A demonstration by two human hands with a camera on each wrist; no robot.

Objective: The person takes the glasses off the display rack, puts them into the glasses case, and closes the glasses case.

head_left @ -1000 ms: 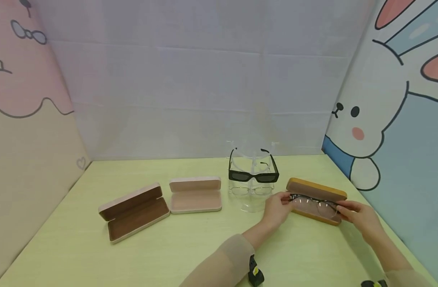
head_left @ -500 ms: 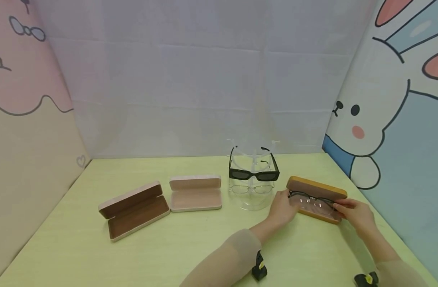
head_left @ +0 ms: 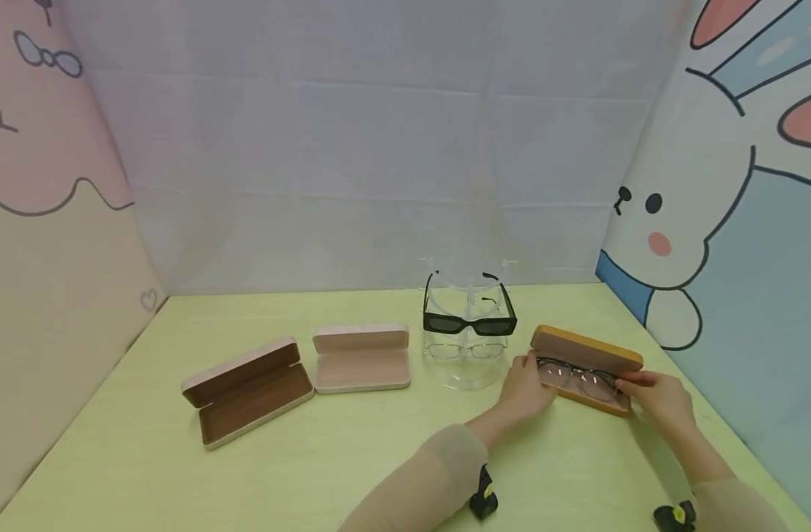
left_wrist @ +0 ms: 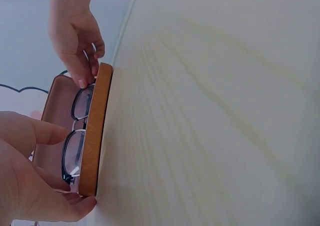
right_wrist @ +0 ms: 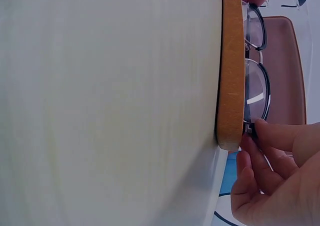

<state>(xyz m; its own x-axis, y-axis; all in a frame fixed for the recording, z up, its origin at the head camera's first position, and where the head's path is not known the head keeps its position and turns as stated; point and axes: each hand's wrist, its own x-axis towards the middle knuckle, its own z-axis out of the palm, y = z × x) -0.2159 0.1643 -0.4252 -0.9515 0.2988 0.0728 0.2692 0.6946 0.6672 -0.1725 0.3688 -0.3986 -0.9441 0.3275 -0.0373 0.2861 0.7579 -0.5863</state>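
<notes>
- Eyeglasses [right_wrist: 258,93] with clear lenses, dark upper rims and thin silvery lower edges lie lengthwise in an open case [left_wrist: 96,136], orange outside and dusty pink within, at the right of the pale table [head_left: 392,465].
- Right hand [head_left: 661,403] pinches the frame's right end near the hinge.
- Left hand [head_left: 525,386] sits at the case's left end, thumb spread from the fingers; whether it grips cannot be told.
- Black sunglasses [head_left: 469,325] sit on a clear stand [head_left: 470,381] to the left.
</notes>
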